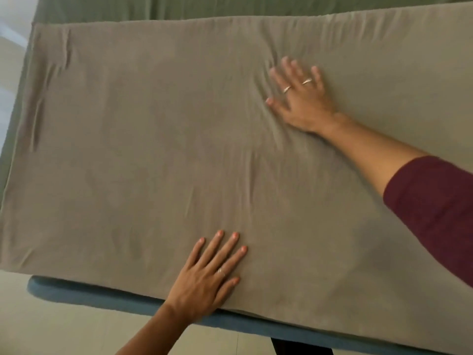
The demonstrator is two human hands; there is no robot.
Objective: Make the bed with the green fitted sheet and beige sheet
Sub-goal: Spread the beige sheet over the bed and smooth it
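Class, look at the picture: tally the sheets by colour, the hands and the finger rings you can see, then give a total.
Beige sheet: 1
Green fitted sheet: 1
Hands: 2, left hand and right hand
Rings: 3, two on the right hand, one on the left
Total: 7

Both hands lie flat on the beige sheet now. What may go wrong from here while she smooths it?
1. The right hand has wrinkles bunched around it; pushing on may drive them along the beige sheet rather than flatten them.
2. The left hand presses near the bed's edge; a slip there might drag the sheet off.
3. Folds at the left end lie far from both hands and may get missed.
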